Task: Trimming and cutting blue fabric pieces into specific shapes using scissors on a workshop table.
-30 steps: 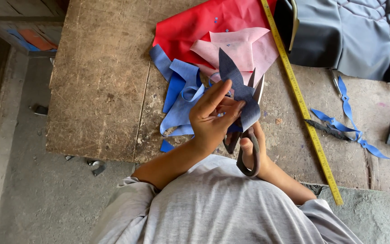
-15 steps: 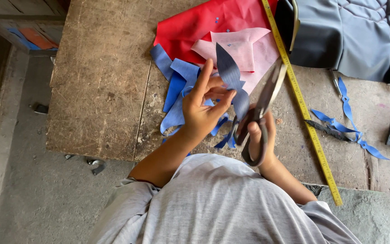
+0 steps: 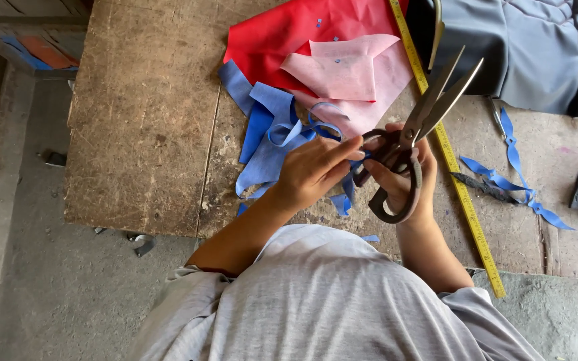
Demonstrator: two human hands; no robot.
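My right hand (image 3: 406,177) has its grip closed through the handles of the large tailor's scissors (image 3: 415,130), blades parted and pointing up and away over the yellow measuring tape (image 3: 459,187). My left hand (image 3: 312,170) pinches a blue fabric strip (image 3: 342,200) just beside the scissor handles. More blue fabric scraps (image 3: 262,134) lie on the worn table (image 3: 142,113), touching the pink fabric piece (image 3: 349,70) and red fabric (image 3: 282,33). Grey cloth (image 3: 530,47) lies at the far right.
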